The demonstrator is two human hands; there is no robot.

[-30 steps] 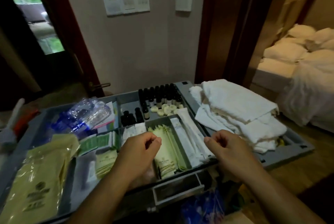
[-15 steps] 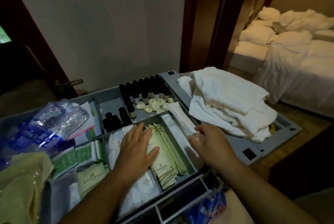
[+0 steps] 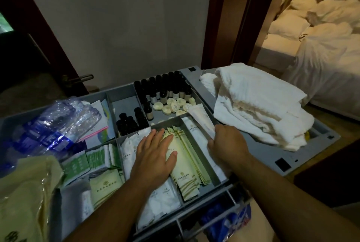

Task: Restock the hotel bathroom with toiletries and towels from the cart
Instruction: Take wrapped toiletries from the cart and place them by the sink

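The grey cart tray (image 3: 243, 156) holds toiletries in compartments. My left hand (image 3: 153, 156) lies flat with straight fingers on the pale green sachets (image 3: 185, 175) and the white packets (image 3: 161, 198) beside them. My right hand (image 3: 226, 146) grips the lower end of a long white packet (image 3: 202, 118) that sticks up and away from the right-hand compartment. Several small dark bottles (image 3: 165, 89) and round soaps (image 3: 175, 106) fill the far compartment. Folded white towels (image 3: 259, 105) lie on the cart's right end.
Plastic water bottles (image 3: 58, 124) and a yellowish bag (image 3: 25, 197) sit at the cart's left, green sachets (image 3: 91, 161) beside them. A wall stands behind the cart, a dark door (image 3: 39, 46) at left. At right a doorway opens onto an unmade bed (image 3: 321, 42).
My view has dropped and closed in on the cart. My left hand went from loosely curled to flat on the sachets. My right hand reached in and took hold of the long white packet.
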